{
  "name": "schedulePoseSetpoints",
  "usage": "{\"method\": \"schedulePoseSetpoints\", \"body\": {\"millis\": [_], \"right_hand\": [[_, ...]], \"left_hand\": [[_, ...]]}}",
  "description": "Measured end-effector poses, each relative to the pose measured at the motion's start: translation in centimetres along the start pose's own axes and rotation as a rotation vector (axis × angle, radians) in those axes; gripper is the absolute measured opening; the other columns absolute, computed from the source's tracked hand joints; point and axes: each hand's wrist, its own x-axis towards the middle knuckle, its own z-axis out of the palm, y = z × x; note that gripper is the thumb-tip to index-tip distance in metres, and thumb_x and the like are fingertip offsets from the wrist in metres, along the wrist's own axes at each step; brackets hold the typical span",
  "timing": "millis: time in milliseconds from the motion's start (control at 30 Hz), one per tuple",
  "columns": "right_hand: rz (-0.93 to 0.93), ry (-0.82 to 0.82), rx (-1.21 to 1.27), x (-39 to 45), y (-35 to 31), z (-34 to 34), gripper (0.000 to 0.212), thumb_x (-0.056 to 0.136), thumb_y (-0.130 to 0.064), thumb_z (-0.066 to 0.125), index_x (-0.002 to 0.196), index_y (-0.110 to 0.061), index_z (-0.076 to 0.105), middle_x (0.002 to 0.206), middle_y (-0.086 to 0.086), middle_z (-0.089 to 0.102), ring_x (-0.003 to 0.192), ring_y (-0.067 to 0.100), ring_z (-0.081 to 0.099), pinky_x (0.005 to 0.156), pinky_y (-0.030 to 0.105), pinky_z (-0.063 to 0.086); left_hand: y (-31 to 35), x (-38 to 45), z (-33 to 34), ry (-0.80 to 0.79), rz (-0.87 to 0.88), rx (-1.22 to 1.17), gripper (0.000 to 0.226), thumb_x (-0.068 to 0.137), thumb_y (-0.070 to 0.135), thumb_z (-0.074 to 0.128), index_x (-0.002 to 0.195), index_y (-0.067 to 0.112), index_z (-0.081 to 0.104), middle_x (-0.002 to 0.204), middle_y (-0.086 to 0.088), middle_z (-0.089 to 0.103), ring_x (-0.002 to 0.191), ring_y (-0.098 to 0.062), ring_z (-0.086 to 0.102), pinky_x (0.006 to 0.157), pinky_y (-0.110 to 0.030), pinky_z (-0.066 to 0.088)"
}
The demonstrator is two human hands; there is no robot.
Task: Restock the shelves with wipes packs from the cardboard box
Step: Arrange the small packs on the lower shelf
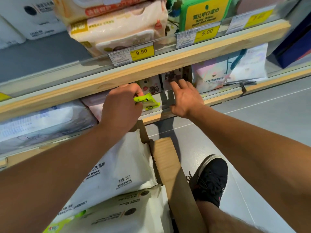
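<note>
Both hands at lower shelf [218, 98]: my left hand [121, 105] pinches small lime-green wipes pack [149, 102] at shelf front. Right hand [186, 100] spread flat, fingertips touching upright white cartoon-printed packs [171, 79]. Brown cardboard box [175, 179] below, holding white packs.

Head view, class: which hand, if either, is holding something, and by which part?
The left hand grips a small lime-green pack by its left end. The right hand holds nothing, fingers spread by the shelf packs.
</note>
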Motion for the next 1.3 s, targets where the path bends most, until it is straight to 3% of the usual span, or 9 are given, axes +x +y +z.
{"method": "schedulePoseSetpoints", "body": {"millis": [100, 233, 300, 467, 633, 800, 1067, 1200, 1300], "right_hand": [[-0.015, -0.02, -0.022, -0.7, 0.6, 0.5, 0.096, 0.078, -0.04, 0.072, 0.152, -0.02, 0.014, 0.155, 0.011, 0.02, 0.142, 0.034, 0.02, 0.117, 0.045, 0.023], [-0.039, -0.032, -0.052, -2.0, 1.3, 1.1, 0.101, 0.081, -0.04, 0.07, 0.155, -0.024, 0.003, 0.162, 0.006, 0.003, 0.148, 0.033, 0.007, 0.119, 0.044, 0.015], [-0.041, -0.037, -0.048, -2.3, 1.4, 1.3, 0.103, 0.081, -0.039, 0.07, 0.155, -0.025, 0.001, 0.163, 0.005, -0.001, 0.148, 0.033, 0.007, 0.119, 0.044, 0.015], [-0.019, -0.027, -0.019, -2.3, 1.6, 1.3, 0.104, 0.079, -0.037, 0.073, 0.155, -0.025, 0.003, 0.162, 0.005, 0.002, 0.147, 0.034, 0.008, 0.118, 0.044, 0.018], [-0.022, 0.007, -0.003, -2.9, 2.0, 1.9, 0.1, 0.076, -0.036, 0.073, 0.153, -0.022, 0.011, 0.161, 0.007, 0.009, 0.145, 0.035, 0.014, 0.118, 0.045, 0.023], [-0.034, -0.01, 0.022, -3.4, 2.0, 2.2, 0.096, 0.077, -0.036, 0.072, 0.152, -0.023, 0.013, 0.16, 0.006, 0.009, 0.145, 0.034, 0.014, 0.116, 0.041, 0.022], [-0.036, 0.055, 0.104, -3.9, 2.0, 1.3, 0.103, 0.075, -0.031, 0.075, 0.152, -0.022, 0.006, 0.157, 0.006, 0.016, 0.138, 0.031, 0.029, 0.108, 0.04, 0.037], [-0.034, 0.05, 0.104, -4.1, 2.1, 1.4, 0.104, 0.076, -0.03, 0.075, 0.152, -0.022, 0.005, 0.157, 0.007, 0.017, 0.138, 0.031, 0.03, 0.107, 0.04, 0.039], [-0.035, 0.046, 0.103, -4.2, 2.3, 1.2, 0.106, 0.076, -0.029, 0.076, 0.153, -0.022, 0.003, 0.156, 0.007, 0.018, 0.136, 0.032, 0.032, 0.104, 0.041, 0.041]], "left_hand": [[0.9, 0.3, 1.2, 0.007, 0.018, 0.06, 0.021, 0.072, 0.003, 0.061, 0.083, 0.019, 0.056, 0.077, 0.004, 0.05, 0.073, -0.019, 0.043, 0.062, -0.027, 0.03], [2.8, 2.4, 2.3, -0.276, -0.093, 0.151, 0.028, 0.074, -0.002, 0.052, 0.082, 0.024, 0.045, 0.084, 0.0, 0.051, 0.081, -0.024, 0.048, 0.064, -0.032, 0.033], [3.7, 3.4, 2.8, -0.319, -0.092, 0.197, 0.027, 0.076, -0.002, 0.052, 0.086, 0.022, 0.045, 0.088, -0.004, 0.053, 0.084, -0.027, 0.05, 0.067, -0.036, 0.036], [4.4, 3.6, 4.1, -0.184, -0.089, 0.218, 0.02, 0.082, 0.002, 0.054, 0.09, 0.018, 0.045, 0.083, -0.004, 0.049, 0.08, -0.027, 0.048, 0.065, -0.038, 0.036], [4.0, 3.7, 5.7, -0.195, -0.138, 0.273, 0.023, 0.087, 0.004, 0.054, 0.107, 0.014, 0.05, 0.1, -0.011, 0.057, 0.095, -0.032, 0.055, 0.067, -0.037, 0.035], [4.1, 4.2, 6.7, -0.201, -0.15, 0.297, 0.025, 0.088, 0.003, 0.052, 0.11, 0.015, 0.051, 0.102, -0.011, 0.059, 0.097, -0.032, 0.055, 0.067, -0.036, 0.034], [3.9, 4.8, 6.7, -0.117, -0.196, 0.275, 0.018, 0.086, 0.008, 0.056, 0.087, 0.026, 0.055, 0.09, -0.007, 0.065, 0.09, -0.03, 0.061, 0.072, -0.033, 0.034], [3.9, 4.8, 6.7, -0.095, -0.261, 0.28, 0.013, 0.088, 0.014, 0.057, 0.091, 0.026, 0.061, 0.091, -0.006, 0.067, 0.093, -0.03, 0.062, 0.076, -0.034, 0.031], [3.8, 4.6, 6.7, -0.117, -0.277, 0.243, 0.011, 0.092, 0.027, 0.057, 0.095, 0.019, 0.062, 0.095, -0.009, 0.067, 0.094, -0.031, 0.061, 0.078, -0.034, 0.038]]}}
